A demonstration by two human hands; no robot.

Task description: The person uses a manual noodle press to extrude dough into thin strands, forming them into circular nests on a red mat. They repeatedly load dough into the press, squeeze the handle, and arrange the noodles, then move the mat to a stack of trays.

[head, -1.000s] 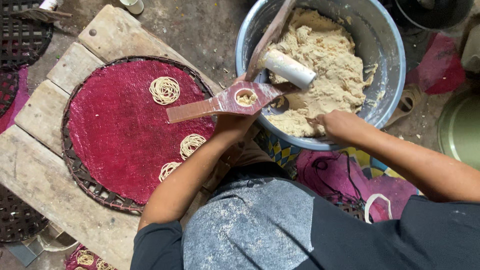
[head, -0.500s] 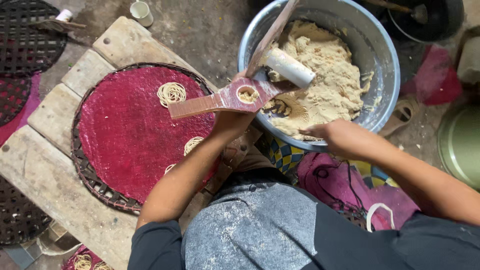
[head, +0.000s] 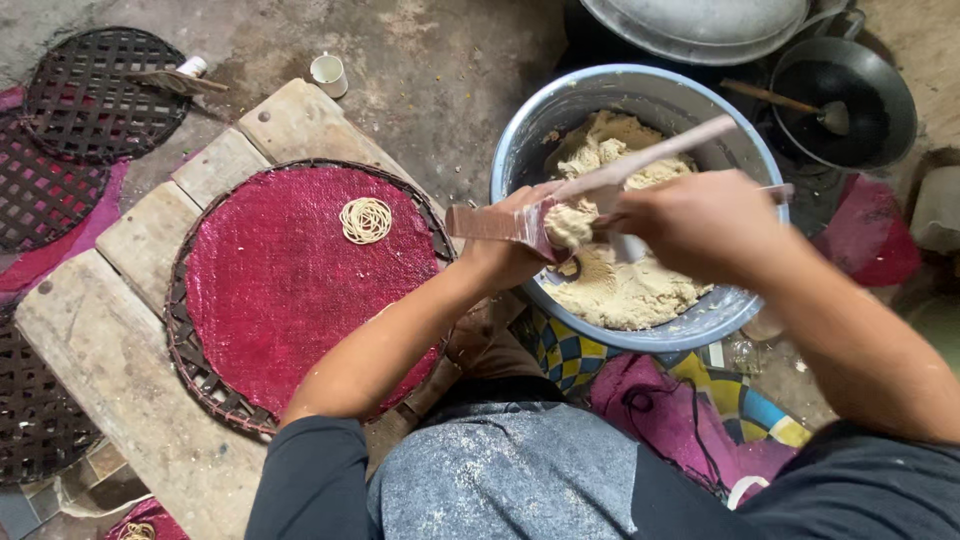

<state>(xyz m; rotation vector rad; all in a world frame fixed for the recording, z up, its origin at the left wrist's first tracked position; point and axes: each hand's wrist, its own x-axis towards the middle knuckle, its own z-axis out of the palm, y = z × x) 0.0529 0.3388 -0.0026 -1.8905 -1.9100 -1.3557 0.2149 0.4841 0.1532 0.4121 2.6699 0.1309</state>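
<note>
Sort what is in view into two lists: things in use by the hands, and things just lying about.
In use:
left hand
right hand
hinged wooden press
pale dough lump
blue-rimmed metal basin of dough
round red woven tray
coiled noodle nest

Lying about:
small white cup
black lattice mats
dark pan with ladle

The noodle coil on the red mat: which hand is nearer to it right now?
Left. The left hand grips the wooden press at the mat's right edge, apart from the noodle coil. The right hand is farther right, over the dough basin.
</note>
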